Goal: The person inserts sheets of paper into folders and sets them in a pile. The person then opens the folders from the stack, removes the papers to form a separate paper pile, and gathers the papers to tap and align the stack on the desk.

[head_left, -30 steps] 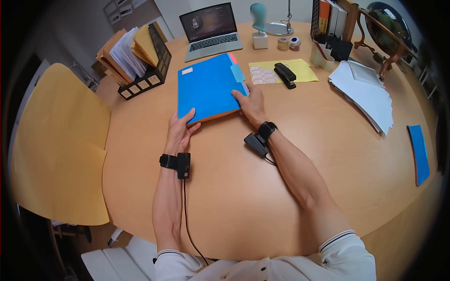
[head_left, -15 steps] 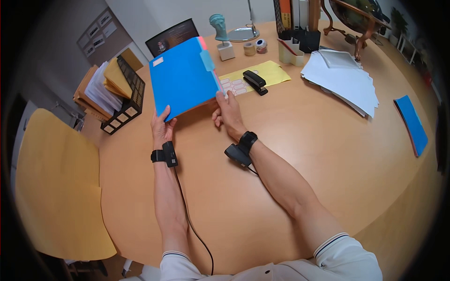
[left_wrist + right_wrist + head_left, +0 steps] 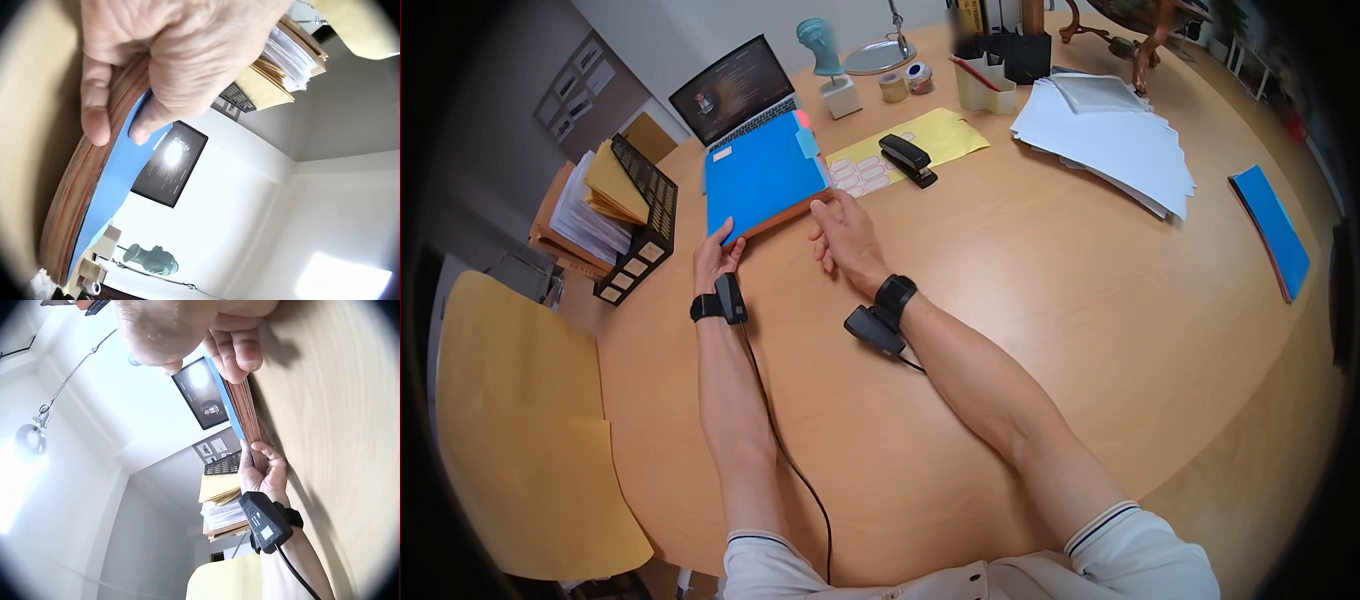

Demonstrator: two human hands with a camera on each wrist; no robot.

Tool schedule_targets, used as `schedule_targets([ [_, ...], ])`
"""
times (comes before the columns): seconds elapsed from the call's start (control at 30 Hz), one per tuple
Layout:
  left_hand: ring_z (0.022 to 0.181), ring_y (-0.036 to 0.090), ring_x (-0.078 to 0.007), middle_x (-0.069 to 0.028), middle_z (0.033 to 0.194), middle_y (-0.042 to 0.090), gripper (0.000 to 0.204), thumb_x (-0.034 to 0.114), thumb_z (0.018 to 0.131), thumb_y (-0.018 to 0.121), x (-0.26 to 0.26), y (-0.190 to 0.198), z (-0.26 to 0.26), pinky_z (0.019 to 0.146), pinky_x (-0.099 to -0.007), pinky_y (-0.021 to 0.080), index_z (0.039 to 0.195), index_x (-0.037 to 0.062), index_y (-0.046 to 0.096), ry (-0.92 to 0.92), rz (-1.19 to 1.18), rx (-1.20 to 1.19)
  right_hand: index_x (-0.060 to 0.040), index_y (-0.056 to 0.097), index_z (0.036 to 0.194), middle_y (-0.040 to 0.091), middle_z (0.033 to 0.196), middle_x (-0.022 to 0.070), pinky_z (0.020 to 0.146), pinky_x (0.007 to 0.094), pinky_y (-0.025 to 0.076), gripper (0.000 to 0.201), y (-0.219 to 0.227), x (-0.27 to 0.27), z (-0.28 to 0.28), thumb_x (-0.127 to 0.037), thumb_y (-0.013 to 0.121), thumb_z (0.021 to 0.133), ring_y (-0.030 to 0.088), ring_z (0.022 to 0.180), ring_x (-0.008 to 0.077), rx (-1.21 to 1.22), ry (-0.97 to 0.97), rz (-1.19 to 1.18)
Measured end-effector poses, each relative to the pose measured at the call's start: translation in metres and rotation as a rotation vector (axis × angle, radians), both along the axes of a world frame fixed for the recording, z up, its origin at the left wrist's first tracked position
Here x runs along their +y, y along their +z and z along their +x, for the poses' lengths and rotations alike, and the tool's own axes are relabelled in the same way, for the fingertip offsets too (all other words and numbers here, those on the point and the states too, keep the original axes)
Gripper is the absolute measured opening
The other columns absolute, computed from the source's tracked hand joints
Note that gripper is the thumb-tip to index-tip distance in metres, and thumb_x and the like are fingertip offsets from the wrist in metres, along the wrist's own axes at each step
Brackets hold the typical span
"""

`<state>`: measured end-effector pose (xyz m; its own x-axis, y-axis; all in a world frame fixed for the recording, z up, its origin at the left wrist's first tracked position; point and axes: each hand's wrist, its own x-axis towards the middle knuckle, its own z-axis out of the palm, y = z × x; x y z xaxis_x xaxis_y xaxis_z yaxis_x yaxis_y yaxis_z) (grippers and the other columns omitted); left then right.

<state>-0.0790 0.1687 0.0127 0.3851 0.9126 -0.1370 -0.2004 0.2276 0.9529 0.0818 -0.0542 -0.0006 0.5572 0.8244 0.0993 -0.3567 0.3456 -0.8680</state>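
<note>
A thick blue folder (image 3: 765,175) with coloured tabs along its right side lies low over the table, its far end in front of the laptop (image 3: 735,90). My left hand (image 3: 714,258) grips its near left corner, thumb on the blue cover and fingers underneath. The left wrist view shows that hand (image 3: 169,56) around the folder's layered brown edge (image 3: 94,162). By the near right corner is my right hand (image 3: 850,243), fingers loosely curled. In the right wrist view its fingertips (image 3: 240,359) overlap the folder's edge.
A black stapler (image 3: 908,160) sits on a yellow sheet (image 3: 955,135) with labels, right of the folder. Papers (image 3: 1110,145) spread farther right, near another blue item (image 3: 1270,225). A file rack (image 3: 640,260) stands left; a bust (image 3: 820,50) and tape rolls (image 3: 893,87) are behind.
The folder has gone from raised and tilted to lower and flatter, showing the laptop keyboard again. My right hand has loosened from its right edge. The head view has swung right.
</note>
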Motion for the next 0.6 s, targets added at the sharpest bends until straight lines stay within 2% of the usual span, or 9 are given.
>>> schedule_targets([
  [0.07, 0.077, 0.064, -0.0151, -0.0078, 0.100, 0.064, 0.026, 0.009, 0.089, 0.078, 0.005, -0.002, -0.003, 0.061, -0.0235, 0.060, 0.106, 0.0030, 0.058, 0.020, 0.000, -0.002, 0.0059, 0.027, 0.152, 0.060, 0.079, 0.0086, 0.037, 0.0245, 0.043, 0.067, -0.002, 0.002, -0.002, -0.030, 0.057, 0.104, 0.057, 0.051, 0.0111, -0.008, 0.006, 0.017],
  [0.27, 0.084, 0.065, -0.0167, -0.0083, 0.103, 0.064, 0.028, 0.006, 0.087, 0.079, 0.002, 0.001, -0.001, 0.065, -0.0252, 0.062, 0.107, 0.0016, 0.059, 0.014, -0.062, 0.020, 0.0066, 0.029, 0.152, 0.061, 0.080, 0.0091, 0.037, 0.0249, 0.043, 0.065, -0.006, 0.002, -0.001, -0.027, 0.058, 0.104, 0.058, 0.051, 0.0115, 0.011, -0.004, 0.010],
  [0.33, 0.087, 0.065, -0.0170, -0.0086, 0.104, 0.064, 0.029, 0.006, 0.088, 0.079, -0.002, 0.000, 0.000, 0.066, -0.0258, 0.062, 0.109, 0.0006, 0.060, 0.027, -0.034, 0.028, 0.0060, 0.024, 0.154, 0.060, 0.077, 0.0089, 0.035, 0.0272, 0.040, 0.070, -0.006, 0.004, -0.001, -0.025, 0.060, 0.102, 0.056, 0.048, 0.0126, 0.011, -0.003, 0.012],
  [0.6, 0.094, 0.064, -0.0181, -0.0096, 0.112, 0.064, 0.034, 0.007, 0.089, 0.078, 0.012, -0.008, 0.002, 0.071, -0.0260, 0.061, 0.116, 0.0013, 0.057, 0.051, -0.074, 0.041, 0.0065, 0.027, 0.153, 0.060, 0.078, 0.0090, 0.036, 0.0268, 0.041, 0.068, -0.006, 0.000, -0.002, -0.023, 0.060, 0.102, 0.055, 0.049, 0.0117, 0.008, 0.003, -0.019],
])
